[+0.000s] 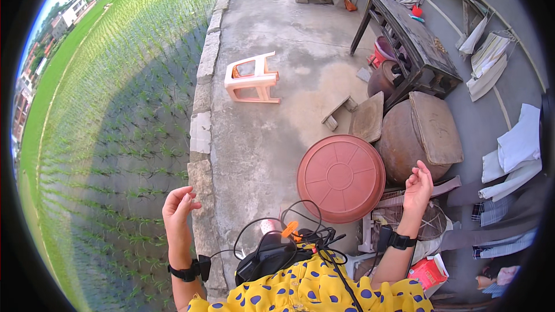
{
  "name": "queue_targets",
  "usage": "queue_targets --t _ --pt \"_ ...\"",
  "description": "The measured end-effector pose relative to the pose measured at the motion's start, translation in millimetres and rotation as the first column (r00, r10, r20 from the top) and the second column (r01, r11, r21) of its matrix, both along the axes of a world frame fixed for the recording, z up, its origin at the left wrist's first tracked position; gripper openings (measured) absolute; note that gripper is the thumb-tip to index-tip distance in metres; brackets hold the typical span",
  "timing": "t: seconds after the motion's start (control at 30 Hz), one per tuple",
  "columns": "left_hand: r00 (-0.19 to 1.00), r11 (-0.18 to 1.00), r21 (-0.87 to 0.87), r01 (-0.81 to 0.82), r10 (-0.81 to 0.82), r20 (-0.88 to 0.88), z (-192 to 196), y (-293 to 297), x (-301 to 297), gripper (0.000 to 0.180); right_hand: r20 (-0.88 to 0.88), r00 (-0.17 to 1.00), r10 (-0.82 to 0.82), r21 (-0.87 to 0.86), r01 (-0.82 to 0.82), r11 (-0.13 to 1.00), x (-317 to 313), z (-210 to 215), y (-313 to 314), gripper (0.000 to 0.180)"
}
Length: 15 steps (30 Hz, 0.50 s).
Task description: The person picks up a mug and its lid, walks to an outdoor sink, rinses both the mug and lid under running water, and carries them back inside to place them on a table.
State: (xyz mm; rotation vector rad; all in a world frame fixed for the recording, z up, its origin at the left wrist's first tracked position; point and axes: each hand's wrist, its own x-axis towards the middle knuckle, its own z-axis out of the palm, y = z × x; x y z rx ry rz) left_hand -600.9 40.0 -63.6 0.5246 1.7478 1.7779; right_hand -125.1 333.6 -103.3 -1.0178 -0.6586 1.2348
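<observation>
Honestly, both hands look empty: your left hand (180,205) half-curled by the stone edging (202,179), your right hand (417,187) loosely curled near the big brown jar (399,150). The red basin (340,178) sits ahead, closer to your right. I'd move slowly, elbows wide, since those looped black cables (328,237) could snag. Pink stool's (254,82) further off.

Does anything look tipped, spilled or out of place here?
Yes: the pale pink plastic stool on the concrete floor, near the field's edge, appears to lie on its side. Its legs point right across the floor rather than down.
</observation>
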Motion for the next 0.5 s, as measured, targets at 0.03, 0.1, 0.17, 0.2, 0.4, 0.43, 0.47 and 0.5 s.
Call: queue_targets --t 0.03,0.1,0.17,0.2,0.4,0.43,0.47,0.5 --pt "1.000 1.000 0.006 0.002 -0.002 0.005 -0.3 15.0 -12.3 0.020 0.048 0.999 0.007 0.025 -0.009 1.000 -14.8 6.5 7.1 0.029" --pt "0.999 0.999 0.033 0.026 -0.026 0.019 -5.0 46.1 -39.8 0.019 0.114 0.993 0.009 0.056 -0.015 0.998 -41.4 20.4 22.1 0.030" --pt "0.998 0.998 0.043 0.045 -0.047 0.033 -11.8 74.7 -64.2 0.019 0.135 0.991 -0.020 0.063 0.012 0.998 -63.5 28.0 40.5 0.030" --pt "0.998 0.998 0.049 0.041 -0.043 0.043 -14.8 90.1 -75.0 0.020 0.151 0.988 -0.025 0.067 0.015 0.998 -73.1 29.9 51.0 0.030" --pt "0.993 0.993 0.054 0.110 -0.111 0.027 -20.2 213.2 -121.6 0.020 0.109 0.981 -0.158 0.064 0.152 0.986 -99.3 9.1 143.5 0.027" --pt "0.992 0.991 0.054 0.125 -0.126 0.003 -18.0 235.9 -127.7 0.020 0.104 0.978 -0.179 0.066 0.173 0.983 -102.9 3.6 160.0 0.027" --pt "0.991 0.990 0.045 0.130 -0.130 0.001 -17.1 259.9 -132.8 0.020 0.101 0.978 -0.183 0.057 0.178 0.982 -106.8 -1.4 179.1 0.027" --pt "0.991 0.990 0.048 0.131 -0.131 -0.002 -14.9 283.5 -138.6 0.020 0.085 0.974 -0.209 0.041 0.207 0.978 -114.3 -2.3 198.0 0.027"
